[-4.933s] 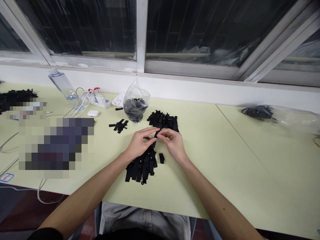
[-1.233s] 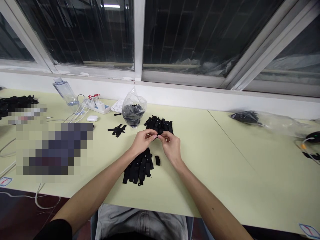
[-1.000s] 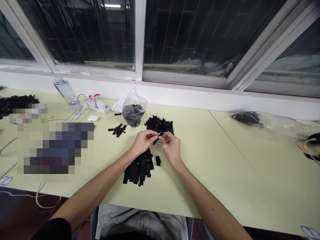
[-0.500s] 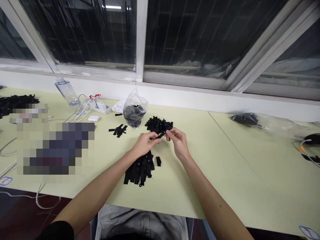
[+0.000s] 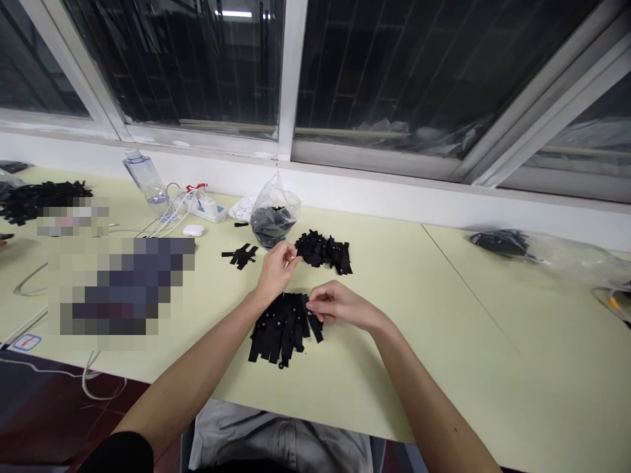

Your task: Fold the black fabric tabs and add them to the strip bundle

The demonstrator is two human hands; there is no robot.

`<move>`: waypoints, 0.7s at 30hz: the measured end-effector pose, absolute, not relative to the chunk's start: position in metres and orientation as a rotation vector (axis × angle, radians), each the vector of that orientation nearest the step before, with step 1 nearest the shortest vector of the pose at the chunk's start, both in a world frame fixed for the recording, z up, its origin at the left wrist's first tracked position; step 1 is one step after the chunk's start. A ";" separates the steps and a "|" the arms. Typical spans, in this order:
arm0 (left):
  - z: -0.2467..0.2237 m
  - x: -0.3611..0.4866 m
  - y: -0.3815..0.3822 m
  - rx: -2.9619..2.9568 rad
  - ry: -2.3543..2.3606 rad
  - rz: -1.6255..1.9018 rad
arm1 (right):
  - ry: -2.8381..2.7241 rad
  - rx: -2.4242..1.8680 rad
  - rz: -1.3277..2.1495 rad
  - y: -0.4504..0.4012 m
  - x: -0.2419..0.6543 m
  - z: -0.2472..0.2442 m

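My right hand (image 5: 340, 305) is over the right side of the near pile of black strips (image 5: 276, 335), thumb and fingers pinched at the upper end of a dark strip (image 5: 314, 326). Small white marks show on several strips in that fanned pile. My left hand (image 5: 276, 270) is held in a pinch just left of the far heap of black strips (image 5: 320, 249). Whatever lies between its fingertips, if anything, is too small to make out.
A clear plastic bag (image 5: 276, 213) of black pieces stands behind the left hand. Several loose strips (image 5: 240, 255) lie left of it. Further left are a white earphone case (image 5: 193, 230), a power strip (image 5: 210, 209) with cables and a bottle (image 5: 146, 180). Another bag (image 5: 503, 243) lies right.
Both hands were together on one black strip by the far heap. The right hand has come down to the near pile; the left has moved away, up and left. The view has shifted slightly.
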State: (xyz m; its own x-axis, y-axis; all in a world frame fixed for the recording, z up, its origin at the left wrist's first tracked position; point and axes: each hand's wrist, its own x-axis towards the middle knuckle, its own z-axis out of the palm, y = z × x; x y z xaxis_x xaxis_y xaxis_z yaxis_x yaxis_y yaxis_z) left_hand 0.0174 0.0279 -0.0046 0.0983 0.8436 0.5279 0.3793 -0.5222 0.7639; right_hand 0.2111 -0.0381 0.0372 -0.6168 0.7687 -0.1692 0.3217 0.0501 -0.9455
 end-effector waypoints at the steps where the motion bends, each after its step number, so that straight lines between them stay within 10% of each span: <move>1: -0.006 0.018 0.028 1.949 1.196 1.414 | -2.004 -1.135 1.476 -0.038 0.208 0.033; 21: -0.012 0.012 0.028 1.882 0.934 1.273 | -1.921 -1.149 1.433 -0.035 0.206 0.026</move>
